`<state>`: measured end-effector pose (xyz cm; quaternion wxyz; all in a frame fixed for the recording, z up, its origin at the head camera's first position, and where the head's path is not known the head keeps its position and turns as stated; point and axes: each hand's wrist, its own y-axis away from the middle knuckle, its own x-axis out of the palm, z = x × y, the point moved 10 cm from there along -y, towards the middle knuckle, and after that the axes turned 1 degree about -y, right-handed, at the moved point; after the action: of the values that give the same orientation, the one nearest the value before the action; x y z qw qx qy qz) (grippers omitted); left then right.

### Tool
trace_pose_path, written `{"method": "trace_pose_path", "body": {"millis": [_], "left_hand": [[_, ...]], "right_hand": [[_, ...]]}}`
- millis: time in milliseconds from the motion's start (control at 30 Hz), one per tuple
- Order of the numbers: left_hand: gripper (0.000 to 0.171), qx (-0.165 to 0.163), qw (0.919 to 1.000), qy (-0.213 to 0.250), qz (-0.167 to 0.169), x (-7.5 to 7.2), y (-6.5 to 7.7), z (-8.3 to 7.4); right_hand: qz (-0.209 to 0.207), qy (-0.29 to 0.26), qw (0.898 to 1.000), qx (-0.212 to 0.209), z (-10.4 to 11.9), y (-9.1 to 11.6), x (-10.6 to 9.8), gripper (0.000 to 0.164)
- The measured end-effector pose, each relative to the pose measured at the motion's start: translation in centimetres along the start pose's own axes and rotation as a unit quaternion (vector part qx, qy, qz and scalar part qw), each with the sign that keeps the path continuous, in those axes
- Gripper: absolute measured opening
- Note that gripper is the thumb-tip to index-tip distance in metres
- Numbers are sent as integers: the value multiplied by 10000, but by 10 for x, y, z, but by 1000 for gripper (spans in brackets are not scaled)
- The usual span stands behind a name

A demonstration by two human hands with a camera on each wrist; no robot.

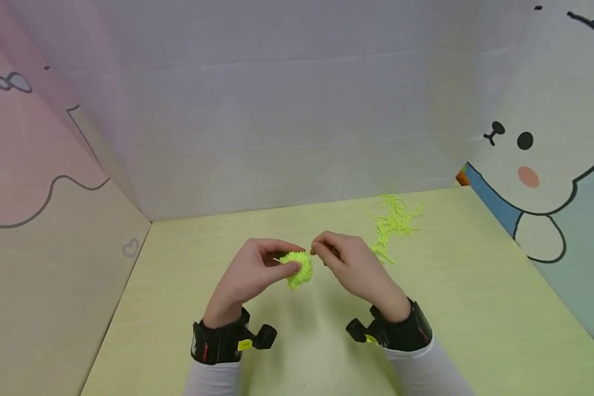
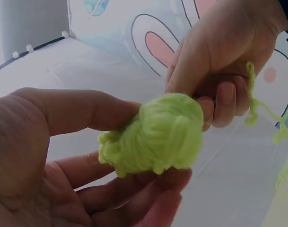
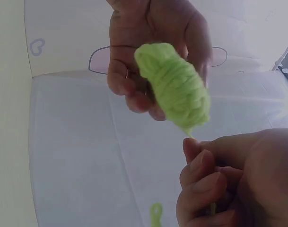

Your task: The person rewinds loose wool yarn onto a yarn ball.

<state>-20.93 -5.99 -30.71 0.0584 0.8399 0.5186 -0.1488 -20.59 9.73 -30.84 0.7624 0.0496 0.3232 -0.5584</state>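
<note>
In the head view a small bundle of wound neon-yellow yarn [image 1: 304, 272] is held up above the pale bench [image 1: 153, 308], between the person's two hands. The left hand [image 1: 252, 269], at nine o'clock from the bundle, has its grip clamped on it, the thumb laid across the near side and fingers behind. The right hand [image 1: 351, 264], at three o'clock, has its grip together: thumb and forefinger pinch a thin yarn strand [image 3: 190, 134] that leaves the bundle's lower end, at about five o'clock in the right wrist view.

A loose tangle of the same yarn [image 1: 398, 217] lies on the bench at two o'clock from the bundle, beyond the right hand. Black wristbands sit at eight [image 1: 218, 344] and four o'clock [image 1: 408, 330], above light sleeves. A whitish panel [image 1: 302, 132] stands at twelve; a cartoon animal print [image 1: 554, 159] shows farther out at two.
</note>
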Motion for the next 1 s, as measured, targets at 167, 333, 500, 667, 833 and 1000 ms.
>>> {"method": "trace_pose_path", "body": {"millis": [167, 333, 500, 667, 833, 1000], "left_hand": [[25, -280, 9955, -852, -303, -4, -1, 8], [31, -330, 9886, -1200, -846, -11, -2, 9], [37, -153, 9844, -1051, -1401, -18, -2, 6], [39, -10, 9789, -542, -1971, -26, -1, 5], [39, 163, 9737, 481, -2223, -31, -1, 5], [38, 375, 9651, 1299, -2243, -33, 0, 3]], "right_hand": [[-151, -145, 9998, 47, 3, 2, -6, 16], [-65, -274, 9996, 7, 5, 6, -2, 18], [46, -398, 9991, -149, 11, 8, 5, 17], [168, -515, 9981, -298, 19, 10, 12, 17], [229, -398, 9983, -370, 22, 9, 18, 17], [283, -267, 9985, -391, 24, 7, 22, 18]]}}
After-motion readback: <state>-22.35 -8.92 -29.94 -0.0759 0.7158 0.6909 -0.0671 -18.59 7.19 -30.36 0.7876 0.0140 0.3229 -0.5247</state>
